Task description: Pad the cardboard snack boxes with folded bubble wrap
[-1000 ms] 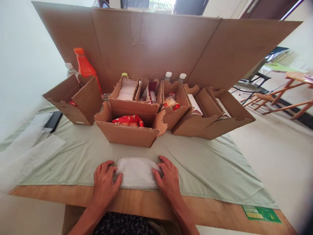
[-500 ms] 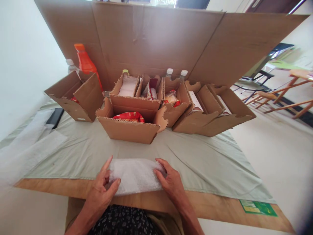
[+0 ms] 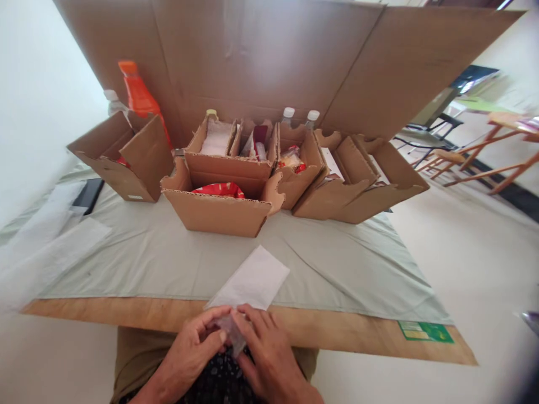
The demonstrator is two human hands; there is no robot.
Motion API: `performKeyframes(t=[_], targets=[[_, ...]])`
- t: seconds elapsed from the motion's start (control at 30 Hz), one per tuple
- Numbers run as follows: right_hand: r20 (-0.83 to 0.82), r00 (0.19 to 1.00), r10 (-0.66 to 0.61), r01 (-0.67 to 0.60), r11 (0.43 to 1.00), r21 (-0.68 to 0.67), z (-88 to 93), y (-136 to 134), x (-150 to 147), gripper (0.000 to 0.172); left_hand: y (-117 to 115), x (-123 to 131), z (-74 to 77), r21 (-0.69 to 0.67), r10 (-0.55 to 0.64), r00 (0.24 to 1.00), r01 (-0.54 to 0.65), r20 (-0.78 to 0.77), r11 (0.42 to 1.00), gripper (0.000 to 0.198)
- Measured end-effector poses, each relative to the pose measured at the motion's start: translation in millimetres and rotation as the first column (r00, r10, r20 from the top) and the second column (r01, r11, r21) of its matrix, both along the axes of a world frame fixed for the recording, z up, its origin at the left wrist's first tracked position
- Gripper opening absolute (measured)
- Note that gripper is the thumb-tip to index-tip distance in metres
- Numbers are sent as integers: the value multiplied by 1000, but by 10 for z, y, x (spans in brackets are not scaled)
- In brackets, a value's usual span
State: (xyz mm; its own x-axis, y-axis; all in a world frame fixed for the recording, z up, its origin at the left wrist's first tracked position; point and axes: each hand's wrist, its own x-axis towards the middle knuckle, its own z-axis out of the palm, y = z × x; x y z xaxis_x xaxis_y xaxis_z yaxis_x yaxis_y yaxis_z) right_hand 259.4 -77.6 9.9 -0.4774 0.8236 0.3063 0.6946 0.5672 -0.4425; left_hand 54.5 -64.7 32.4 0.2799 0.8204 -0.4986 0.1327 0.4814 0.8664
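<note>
A white padded pouch [image 3: 251, 279] points away from me over the table's near edge, its far end above the pale green cloth [image 3: 337, 269]. My left hand [image 3: 194, 348] and my right hand [image 3: 267, 353] are together at its near end, below the wooden table edge [image 3: 126, 312]. Both pinch that end with curled fingers, thumbs and fingertips touching the plastic. The front cardboard box [image 3: 219, 210] with a red packet [image 3: 219, 189] inside stands just beyond the pouch.
Several open cardboard boxes [image 3: 362, 185] with packets stand in a row before a tall cardboard screen [image 3: 269, 62]. An orange bottle [image 3: 138, 98] and clear bottles [image 3: 300, 116] stand behind. White sheets [image 3: 54, 247] and a black device [image 3: 89, 195] lie left. Wooden chairs [image 3: 484, 163] stand right.
The pouch lay flat crosswise between my hands. Now it is turned lengthwise and drawn to the table edge, and both hands have come together at its near end.
</note>
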Motion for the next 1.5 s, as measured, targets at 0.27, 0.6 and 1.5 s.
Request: performKeyframes(t=[0.27,0.6,1.5], targets=[[-378,887,-264,256,964,-73,-265,-135,95,35,-12,-244,-202,595,79,920,182,-385,783,48],[-394,794,-463,326,871,-367,-238,-74,120,27,235,135,-381,605,72,892,241,-446,759,40],[-162,946,-280,288,957,30,-59,235,231,27,488,117,-395,713,133,824,382,-551,589,26]])
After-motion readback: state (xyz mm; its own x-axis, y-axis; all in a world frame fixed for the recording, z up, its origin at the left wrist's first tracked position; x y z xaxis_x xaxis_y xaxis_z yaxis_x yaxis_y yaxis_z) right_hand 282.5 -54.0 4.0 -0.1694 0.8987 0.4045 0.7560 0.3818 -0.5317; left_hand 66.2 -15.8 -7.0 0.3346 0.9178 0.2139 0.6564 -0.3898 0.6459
